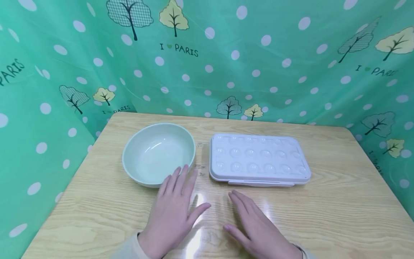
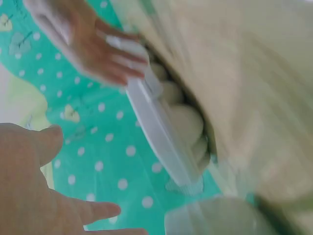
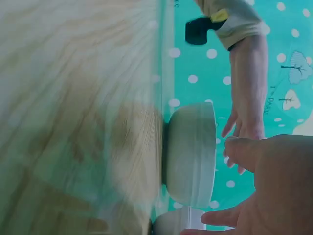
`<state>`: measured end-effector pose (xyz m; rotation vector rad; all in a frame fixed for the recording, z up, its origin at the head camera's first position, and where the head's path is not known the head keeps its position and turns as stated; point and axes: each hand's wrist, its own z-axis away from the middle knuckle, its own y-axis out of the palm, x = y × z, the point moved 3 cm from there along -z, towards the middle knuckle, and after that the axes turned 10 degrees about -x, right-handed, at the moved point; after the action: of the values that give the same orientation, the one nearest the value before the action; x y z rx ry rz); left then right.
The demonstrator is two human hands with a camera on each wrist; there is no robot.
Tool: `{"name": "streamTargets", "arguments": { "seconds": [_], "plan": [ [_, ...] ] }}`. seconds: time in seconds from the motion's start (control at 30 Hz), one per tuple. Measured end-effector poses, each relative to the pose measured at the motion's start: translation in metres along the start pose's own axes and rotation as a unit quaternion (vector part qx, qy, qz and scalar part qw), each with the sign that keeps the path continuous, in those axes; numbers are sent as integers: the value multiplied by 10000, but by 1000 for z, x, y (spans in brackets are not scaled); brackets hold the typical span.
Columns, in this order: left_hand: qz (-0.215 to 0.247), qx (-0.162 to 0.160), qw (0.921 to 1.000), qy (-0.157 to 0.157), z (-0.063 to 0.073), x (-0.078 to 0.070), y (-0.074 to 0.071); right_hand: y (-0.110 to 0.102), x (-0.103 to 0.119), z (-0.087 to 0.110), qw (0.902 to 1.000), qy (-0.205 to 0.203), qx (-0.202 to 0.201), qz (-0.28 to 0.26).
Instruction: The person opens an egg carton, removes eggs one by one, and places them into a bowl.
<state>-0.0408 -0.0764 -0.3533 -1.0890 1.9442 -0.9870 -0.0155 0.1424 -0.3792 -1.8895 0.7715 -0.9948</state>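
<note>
A pale green round bowl [image 1: 155,154] stands on the left of the wooden table, its inside bare. To its right lies a white egg box [image 1: 258,153], lid down, with rows of round bumps on top; its rounded lower side [image 2: 183,120] shows in the left wrist view. My left hand [image 1: 173,212] hovers with fingers spread, fingertips overlapping the bowl's near right rim in the head view. Before the egg box's front clasp is my right hand [image 1: 258,226], fingers straight and thumb apart. Both hands hold nothing. In the right wrist view the bowl [image 3: 190,154] appears side-on.
The wooden table [image 1: 339,201] has a glossy top with light reflections near the hands. A green dotted curtain [image 1: 275,72] with trees and lettering hangs behind it and along both sides.
</note>
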Motion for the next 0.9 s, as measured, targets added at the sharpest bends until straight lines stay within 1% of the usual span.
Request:
{"name": "streamTargets", "arguments": {
  "seconds": [0.07, 0.1, 0.17, 0.23, 0.3, 0.37, 0.47, 0.57, 0.7, 0.77, 0.9],
  "plan": [
    [-4, 17, 9999, -105, -5, 6, -3, -1, -1, 0, 9996, 28, 155, -217],
    [26, 30, 9999, -161, -7, 9, -4, -1, -1, 0, 9989, 111, 285, -356],
    [57, 67, 9996, -265, -11, 14, -5, 0, -4, -1, 9948, 412, 608, -699],
    [42, 79, 9994, -347, -14, 21, -7, 1, -7, -3, 9863, 837, 927, -1081],
    [24, 47, 9992, -401, -17, 26, -8, 2, -10, -4, 9751, 1265, 1143, -1421],
    [5, -12, 9990, -440, -19, 31, -10, 2, -14, -6, 9671, 1479, 1176, -1702],
    [38, -88, 9988, -475, -23, 35, -12, 2, -21, -8, 9618, 1460, 1041, -2069],
    [154, -32, 9988, -464, -27, 34, -9, 2, -27, -11, 9544, 1320, 856, -2536],
    [240, 113, 9990, -374, -30, 26, -2, 3, -34, -13, 9402, 1348, 769, -3032],
    [284, 132, 9990, -320, -31, 21, 1, 2, -38, -13, 9330, 1496, 813, -3170],
    [496, 142, 9986, -80, -32, 8, 6, -1, -46, -9, 9159, 1999, 935, -3354]
  ]
}}
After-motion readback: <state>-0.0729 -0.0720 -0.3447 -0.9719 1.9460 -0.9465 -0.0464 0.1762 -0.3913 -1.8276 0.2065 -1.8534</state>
